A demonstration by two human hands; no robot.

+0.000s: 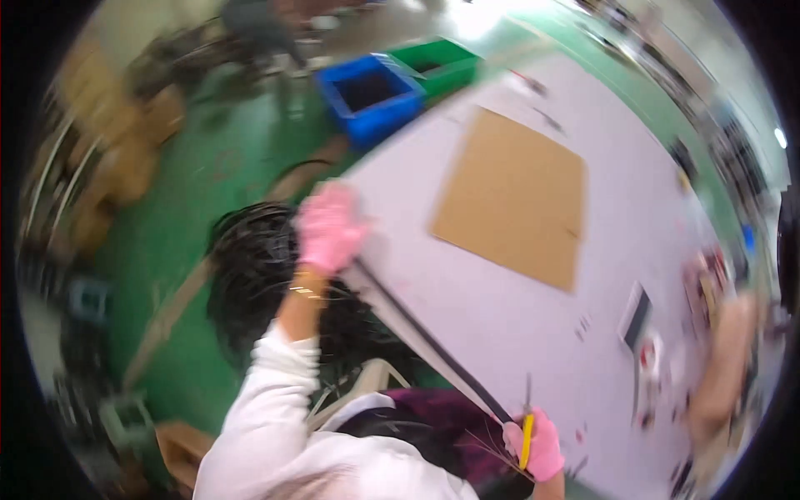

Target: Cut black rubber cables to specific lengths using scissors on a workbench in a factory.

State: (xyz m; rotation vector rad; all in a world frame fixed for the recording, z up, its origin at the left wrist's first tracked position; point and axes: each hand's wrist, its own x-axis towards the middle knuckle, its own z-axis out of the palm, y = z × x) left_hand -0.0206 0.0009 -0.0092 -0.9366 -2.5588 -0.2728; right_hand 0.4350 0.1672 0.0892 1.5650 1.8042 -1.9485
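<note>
Fingers of our right hand (546,450), pink-gloved, are curled closed around a yellow-handled tool (527,442), its slim metal end pointing far; the near end of a dark strip (433,342) meets the same hand. Our left hand (331,227), also gloved, sits at the strip's far end, fingers apparently together; blur hides whether they grip it or merely rest there.

Position: the strip runs straight along the left edge of the pale table (492,329), from far left to near right, between our hands. Thin loose strands (498,454) stick out beside the right hand. A cardboard sheet (517,200) lies farther right on the table, apart from the strip. On the floor to the left: a heap of black strands (250,250); beyond the far-left edge, a blue bin (379,127) and a green bin (454,81).

Handling (judgement): we rate the strip light, flexible and probably smooth, liable to sag or slide if held at one point only. Best hold: a pinch close to each end, lightly tensioned, with the tool's metal end turned away from glove and strip.
</note>
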